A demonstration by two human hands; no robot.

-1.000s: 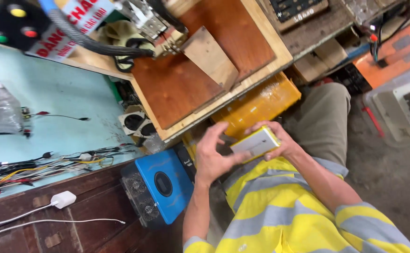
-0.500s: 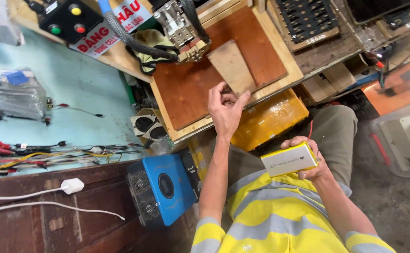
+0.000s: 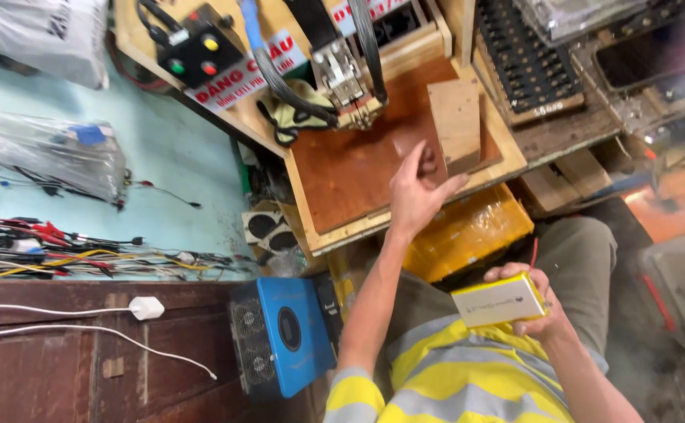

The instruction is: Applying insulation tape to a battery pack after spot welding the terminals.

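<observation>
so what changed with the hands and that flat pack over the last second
The left hand let go of the flat silver-and-yellow pack and reached up to the wooden tray, its fingers now at the wooden block. The right hand kept hold of the pack and drew it toward the lap. The blue box and yellow bundle stayed put.
</observation>
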